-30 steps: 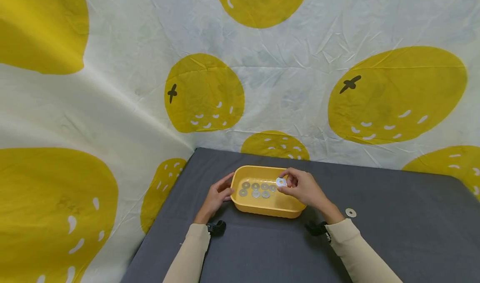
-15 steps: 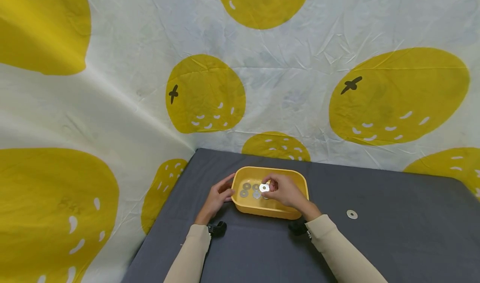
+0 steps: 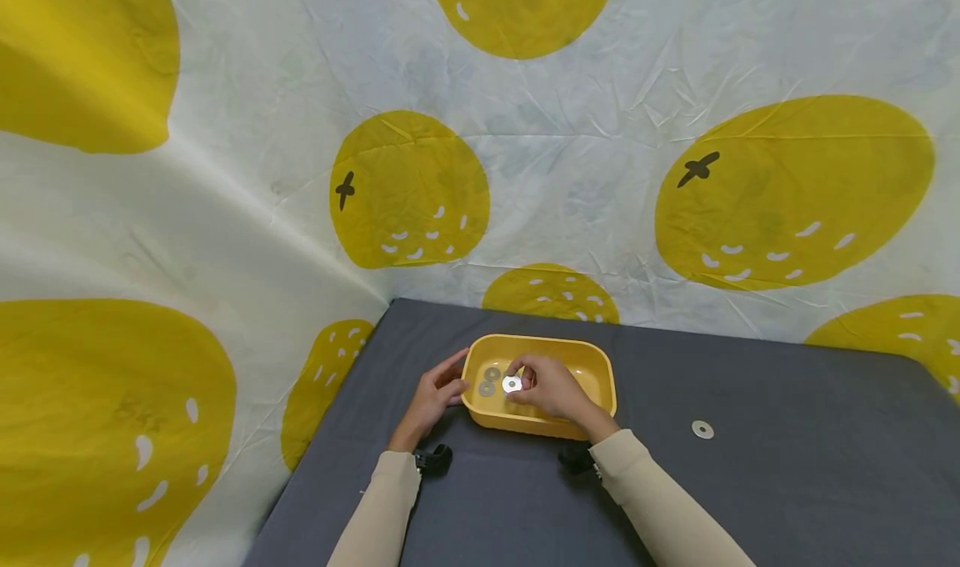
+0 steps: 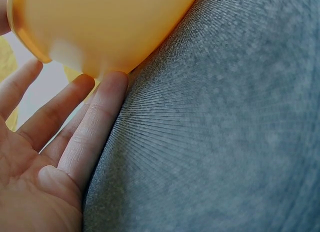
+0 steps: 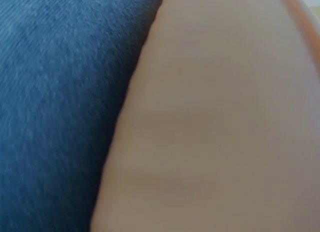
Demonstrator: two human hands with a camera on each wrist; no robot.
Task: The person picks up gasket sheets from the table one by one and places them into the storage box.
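Observation:
A yellow plastic tray point(image 3: 543, 425) stands on the dark grey cloth. My left hand point(image 3: 429, 398) holds its left end, thumb at the rim and fingers against the outer wall. In the left wrist view, fingertips point(image 4: 112, 81) touch the tray's underside edge point(image 4: 125, 36). Over the tray's inside, my right hand point(image 3: 553, 388) pinches a shiny metal washer point(image 3: 507, 385) between thumb and forefinger. Two flat washers, one of them a grey washer point(image 3: 487, 388), lie at the tray's left end. The right wrist view is filled mostly by the tray's side wall point(image 5: 210, 122).
To the right of the tray, a single washer point(image 3: 702, 429) lies on the grey cloth point(image 3: 810, 467). Behind the table hangs a white curtain point(image 3: 570, 175) printed with big yellow fruit, and it continues along the left side.
My right hand has moved left across the tray, from washer in its right half to near the left end. Fewer washers show on the tray floor. The left hand keeps its place.

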